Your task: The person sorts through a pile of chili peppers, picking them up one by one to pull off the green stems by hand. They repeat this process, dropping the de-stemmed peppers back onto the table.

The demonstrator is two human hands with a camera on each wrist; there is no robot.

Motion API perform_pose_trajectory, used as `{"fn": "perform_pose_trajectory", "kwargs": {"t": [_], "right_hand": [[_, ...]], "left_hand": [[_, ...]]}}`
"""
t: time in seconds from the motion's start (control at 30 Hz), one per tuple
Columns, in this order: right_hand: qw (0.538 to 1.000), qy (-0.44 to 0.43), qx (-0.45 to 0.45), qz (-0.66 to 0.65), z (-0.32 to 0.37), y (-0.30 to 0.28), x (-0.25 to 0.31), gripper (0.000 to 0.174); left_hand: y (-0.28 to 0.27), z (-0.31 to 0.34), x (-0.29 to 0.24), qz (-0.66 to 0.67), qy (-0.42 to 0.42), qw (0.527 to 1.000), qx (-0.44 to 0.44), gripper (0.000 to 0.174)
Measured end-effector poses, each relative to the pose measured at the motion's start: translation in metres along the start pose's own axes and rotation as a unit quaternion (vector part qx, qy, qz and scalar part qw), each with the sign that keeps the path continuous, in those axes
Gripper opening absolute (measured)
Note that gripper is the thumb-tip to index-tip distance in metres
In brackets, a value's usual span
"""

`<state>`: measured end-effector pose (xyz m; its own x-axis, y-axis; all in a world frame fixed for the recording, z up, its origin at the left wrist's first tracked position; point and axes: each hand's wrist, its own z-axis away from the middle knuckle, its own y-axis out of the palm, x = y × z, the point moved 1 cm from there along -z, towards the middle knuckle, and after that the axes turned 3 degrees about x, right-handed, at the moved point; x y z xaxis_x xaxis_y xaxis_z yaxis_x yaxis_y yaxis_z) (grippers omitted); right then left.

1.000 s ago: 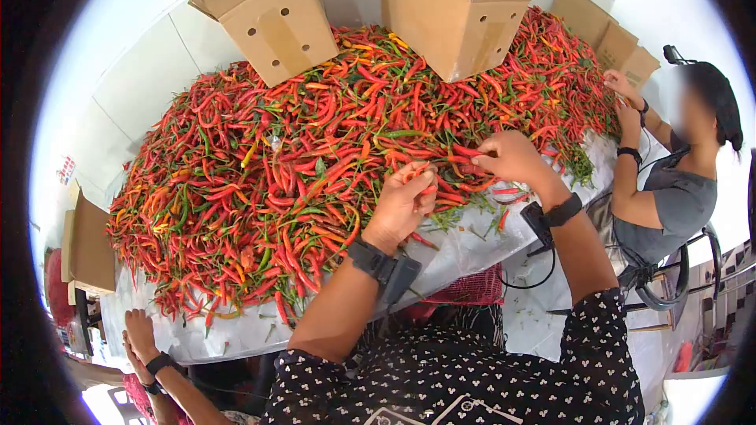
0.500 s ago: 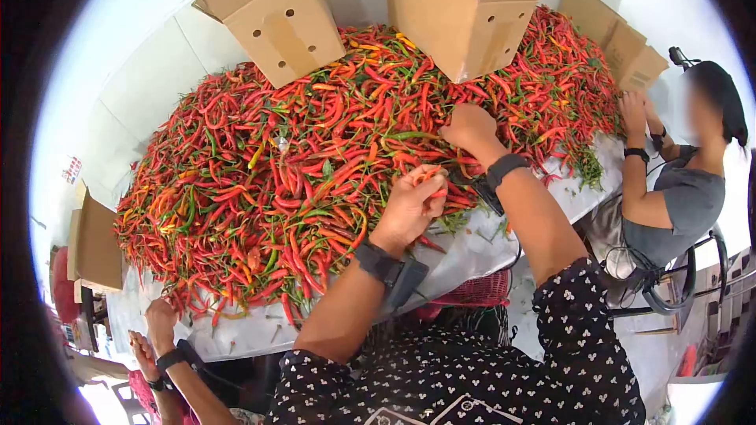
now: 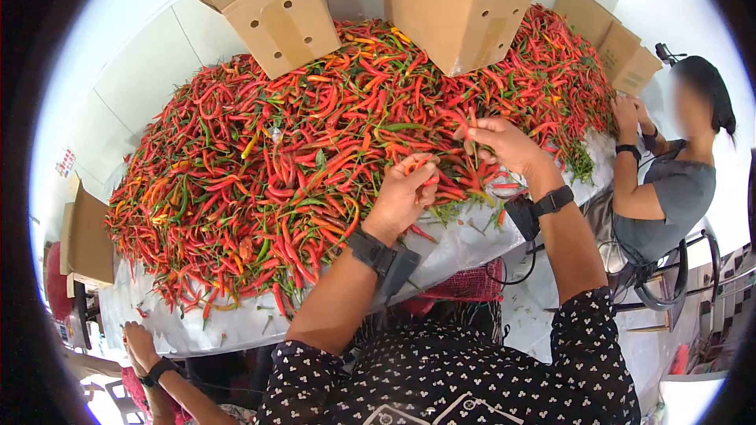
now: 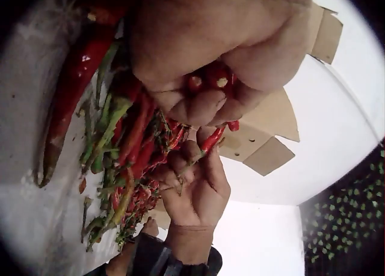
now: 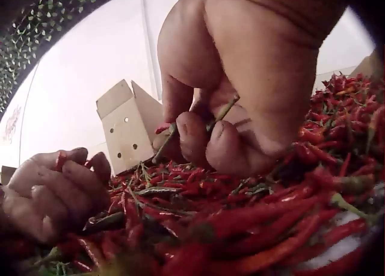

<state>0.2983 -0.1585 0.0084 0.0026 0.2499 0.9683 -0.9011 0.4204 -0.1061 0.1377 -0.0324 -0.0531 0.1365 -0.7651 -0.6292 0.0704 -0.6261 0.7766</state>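
My left hand [image 3: 403, 193] is curled around several red chillies [image 4: 220, 81], low over the front of the pile. Their pale, stemless ends show in the left wrist view. Just to its right, my right hand [image 3: 508, 145] holds red chillies with green stems; one chilli [image 3: 472, 116] points up past the fingers. In the right wrist view a green stem [image 5: 226, 107] sticks out between the curled fingers and the thumb. Under and beyond both hands spreads a big heap of chillies [image 3: 236, 157], mostly red with some orange and green.
Two cardboard boxes [image 3: 276, 20] stand on the back of the heap, another box [image 3: 88, 240] at the left end. Plastic sheeting [image 3: 465, 248] covers the table's front edge. A person [image 3: 669, 181] sits at the right; another person's hands [image 3: 140, 346] are at the lower left.
My right hand reached farther into the heap half a second ago and has come back toward me, chillies in its fingers. The left hand keeps its grip, nearly in place.
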Motion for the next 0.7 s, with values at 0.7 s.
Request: {"fn": "perform_pose_trajectory", "kwargs": {"t": [0.7], "right_hand": [[0.947, -0.099, -0.079, 0.295, 0.01, 0.053, -0.001, 0.024]], "left_hand": [[-0.001, -0.001, -0.001, -0.036, 0.13, 0.98, -0.146, 0.008]]}}
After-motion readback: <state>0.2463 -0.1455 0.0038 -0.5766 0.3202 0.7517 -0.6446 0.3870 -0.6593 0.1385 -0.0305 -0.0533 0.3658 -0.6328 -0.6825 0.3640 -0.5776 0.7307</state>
